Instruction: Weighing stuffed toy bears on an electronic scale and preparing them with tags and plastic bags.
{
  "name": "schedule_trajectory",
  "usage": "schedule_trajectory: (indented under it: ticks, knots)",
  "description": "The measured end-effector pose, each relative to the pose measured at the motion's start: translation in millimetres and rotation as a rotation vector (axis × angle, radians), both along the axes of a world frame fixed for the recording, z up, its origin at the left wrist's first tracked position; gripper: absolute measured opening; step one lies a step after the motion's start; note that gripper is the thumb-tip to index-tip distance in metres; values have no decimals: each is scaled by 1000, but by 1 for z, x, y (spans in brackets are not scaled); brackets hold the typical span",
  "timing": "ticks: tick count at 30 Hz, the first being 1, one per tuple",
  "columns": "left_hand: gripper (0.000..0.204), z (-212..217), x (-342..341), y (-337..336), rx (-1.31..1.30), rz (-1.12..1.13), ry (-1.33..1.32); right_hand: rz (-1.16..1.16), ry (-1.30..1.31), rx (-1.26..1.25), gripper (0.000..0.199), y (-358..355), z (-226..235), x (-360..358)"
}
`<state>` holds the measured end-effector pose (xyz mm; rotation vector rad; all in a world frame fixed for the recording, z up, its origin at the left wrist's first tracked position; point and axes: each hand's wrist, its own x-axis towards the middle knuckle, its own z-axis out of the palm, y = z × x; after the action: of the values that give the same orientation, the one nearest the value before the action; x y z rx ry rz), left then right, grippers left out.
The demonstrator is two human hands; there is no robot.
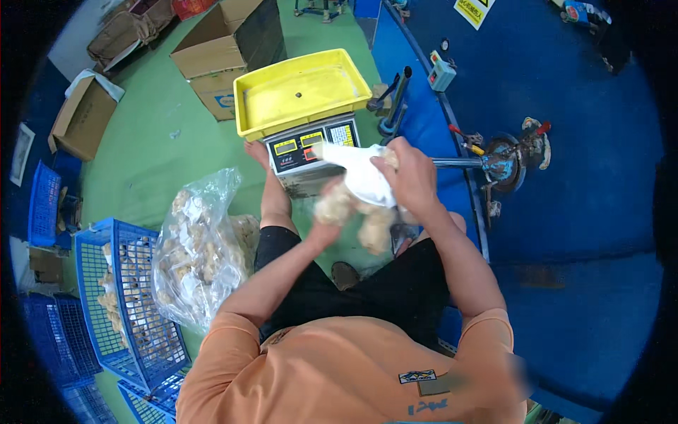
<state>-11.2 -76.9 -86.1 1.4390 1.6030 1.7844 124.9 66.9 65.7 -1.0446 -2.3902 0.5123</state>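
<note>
In front of me, between my knees and the scale, is a floppy white and beige item (369, 177) that looks like a soft plush toy, with a white middle and rounded beige ends. My right hand (413, 173) is closed on its upper right side, thumb pressed against the white part. My left hand (329, 225) is at its lower left, smeared by motion, its fingers not clear. Just beyond stands a digital scale (286, 161) with a keypad and small displays. On top of it rests a yellow plastic tray (321, 92) holding a small dark speck.
A clear plastic bag (201, 265) full of similar beige and white pieces stands left of my leg. Beside it is a blue mesh crate (145, 283) with more pieces. An open cardboard box (212, 63) stands behind the tray. Blue machinery (565, 233) with a handle fills the right.
</note>
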Motion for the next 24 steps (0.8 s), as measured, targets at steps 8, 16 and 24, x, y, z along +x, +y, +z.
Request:
schedule_trajectory:
  ticks: [8,16,24]
  knots:
    - [45,53,-8,45,-158,-216,-725,-228,22,58,32,49,-7,83]
    - [32,113,8,55,-308,-207,-692,-10,13,0,30,17,-14,78]
    - [35,105,-29,33,-290,-233,-964,170,63,-212,32,21,2,55]
